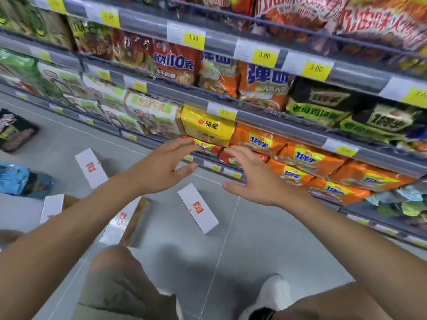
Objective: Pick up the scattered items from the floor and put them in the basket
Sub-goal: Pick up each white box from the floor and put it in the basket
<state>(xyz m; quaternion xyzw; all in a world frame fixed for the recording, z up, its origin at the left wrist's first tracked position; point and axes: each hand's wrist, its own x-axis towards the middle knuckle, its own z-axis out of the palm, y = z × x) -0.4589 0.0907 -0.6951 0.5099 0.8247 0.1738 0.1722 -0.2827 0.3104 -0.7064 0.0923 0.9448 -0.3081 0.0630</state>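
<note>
Several white boxes with a red mark lie scattered on the grey floor: one point(197, 208) below and between my hands, one point(91, 167) to the left of my left hand, one point(120, 224) partly under my left forearm, and one point(52, 208) further left. My left hand point(161, 166) and my right hand point(251, 175) are both stretched forward above the floor, fingers spread and holding nothing. No basket is in view.
A blue packet point(22, 180) and a dark packet point(15, 132) lie on the floor at the left. Store shelves point(272, 120) packed with noodle bags run along the right and far side. My knee point(115, 269) and white shoe point(275, 292) are at the bottom.
</note>
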